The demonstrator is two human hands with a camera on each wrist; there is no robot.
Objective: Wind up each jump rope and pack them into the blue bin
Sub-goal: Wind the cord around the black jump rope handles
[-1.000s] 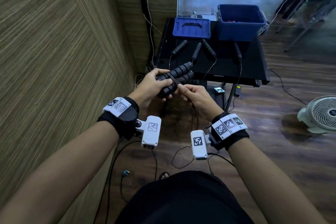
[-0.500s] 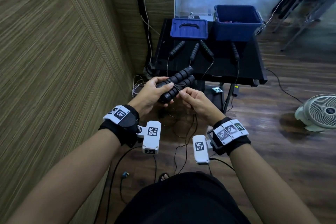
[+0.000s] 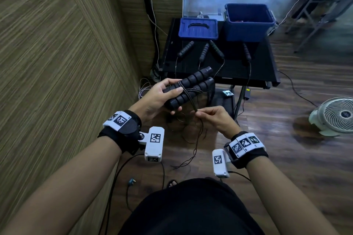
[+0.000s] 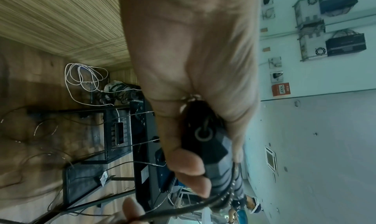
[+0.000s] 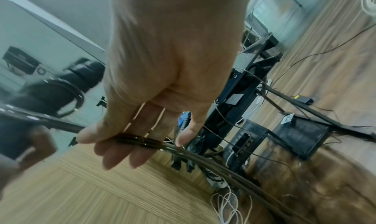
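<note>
The left hand grips two jump-rope handles angled up-right toward the blue bin; the right hand pinches their cord, loops dangling floorward.

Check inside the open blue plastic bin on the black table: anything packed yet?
The open blue plastic bin shows something reddish low inside, too small to identify. Its near wall hides most of the floor. No wound rope is visible there. Four black foam rope handles lie on the black table.
</note>
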